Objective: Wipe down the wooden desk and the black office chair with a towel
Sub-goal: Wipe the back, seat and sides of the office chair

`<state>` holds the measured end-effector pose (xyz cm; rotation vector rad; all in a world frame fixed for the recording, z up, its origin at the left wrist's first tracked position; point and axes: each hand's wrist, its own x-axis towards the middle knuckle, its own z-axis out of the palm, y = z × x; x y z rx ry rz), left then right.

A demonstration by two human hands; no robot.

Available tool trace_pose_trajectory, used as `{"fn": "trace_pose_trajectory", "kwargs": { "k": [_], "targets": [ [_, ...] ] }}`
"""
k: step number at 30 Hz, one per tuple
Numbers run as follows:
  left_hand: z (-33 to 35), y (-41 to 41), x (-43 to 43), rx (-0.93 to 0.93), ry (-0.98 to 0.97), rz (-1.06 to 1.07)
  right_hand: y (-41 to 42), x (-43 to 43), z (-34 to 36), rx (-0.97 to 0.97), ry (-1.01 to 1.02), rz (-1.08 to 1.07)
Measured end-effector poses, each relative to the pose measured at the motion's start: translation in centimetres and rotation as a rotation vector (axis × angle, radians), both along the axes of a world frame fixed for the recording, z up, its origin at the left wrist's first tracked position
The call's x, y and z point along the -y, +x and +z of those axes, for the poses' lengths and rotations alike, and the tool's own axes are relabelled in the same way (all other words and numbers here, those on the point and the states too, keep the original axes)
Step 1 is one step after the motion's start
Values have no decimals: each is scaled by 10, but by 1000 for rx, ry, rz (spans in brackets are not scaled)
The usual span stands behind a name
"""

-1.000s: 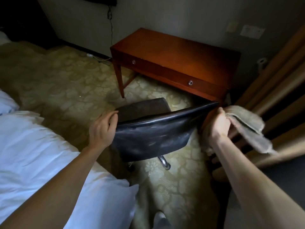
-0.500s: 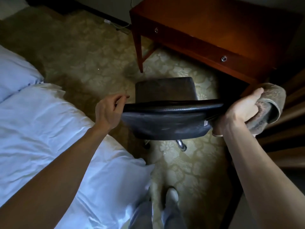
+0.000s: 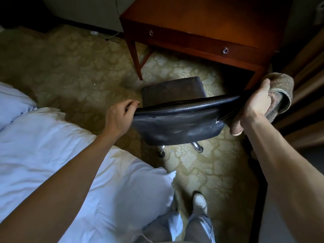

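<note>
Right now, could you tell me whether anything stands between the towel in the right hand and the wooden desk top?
Nothing visible does. The grey-brown terry towel, held in the right hand, hangs in front of the reddish wooden desk. That hand also grips the black leather chair back, which lies beside it, not between.

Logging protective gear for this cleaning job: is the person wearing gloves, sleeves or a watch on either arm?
No. The left hand and right hand are bare, without gloves. The left forearm and right forearm are uncovered up to the frame edge, so no sleeves show. No watch, bracelet or ring is visible on either side.
</note>
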<state>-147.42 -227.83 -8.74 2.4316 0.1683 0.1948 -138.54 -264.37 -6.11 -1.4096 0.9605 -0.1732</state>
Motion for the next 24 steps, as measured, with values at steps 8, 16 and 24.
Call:
{"fn": "trace_pose_trajectory", "kwargs": {
  "k": [8, 16, 24],
  "targets": [
    [11, 18, -13, 7, 392, -328, 4, 7, -15, 137, -17, 4],
    [-10, 26, -29, 91, 69, -414, 0, -17, -48, 290, 66, -131],
    [-14, 50, -19, 343, 50, -684, -24, -141, -82, 453, 60, -131]
  ]
}}
